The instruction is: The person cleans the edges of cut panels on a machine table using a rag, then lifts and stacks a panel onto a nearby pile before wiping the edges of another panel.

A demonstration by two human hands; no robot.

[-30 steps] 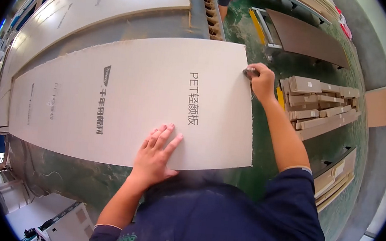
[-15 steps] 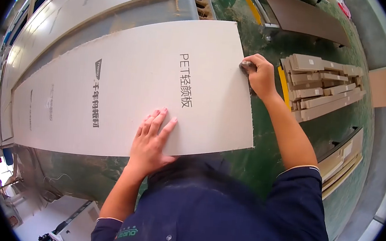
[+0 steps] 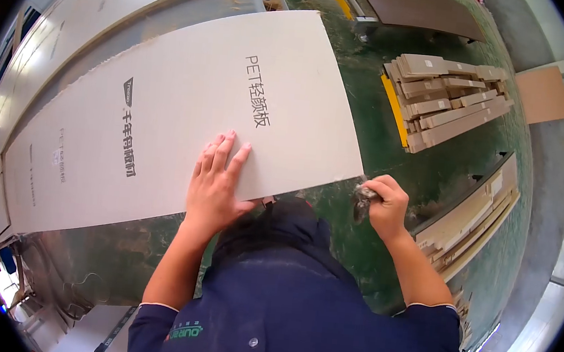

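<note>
A large pale board [image 3: 193,81] with printed lettering lies in front of me. My left hand [image 3: 215,187] rests flat on it near its close edge, fingers spread and thumb toward the edge. Just off the board's near right corner, my right hand [image 3: 388,209] grips a small dark, shiny hand tool [image 3: 363,200], whose exact kind I cannot make out. The tool is at or very close to the corner; whether it touches is unclear. Along the far side, the board's edge looks rough.
Beyond the board is a machine bed [image 3: 175,16] carrying another pale panel [image 3: 123,1]. On the green floor [image 3: 338,147] to the right stand a stack of cut strips [image 3: 452,104], a brown panel [image 3: 420,10] and leaning boards [image 3: 473,219].
My right hand has moved with the dark tool along the board's right edge, from its upper part toward me, to the near corner. My left hand stays flat on the board. The view has shifted slightly.
</note>
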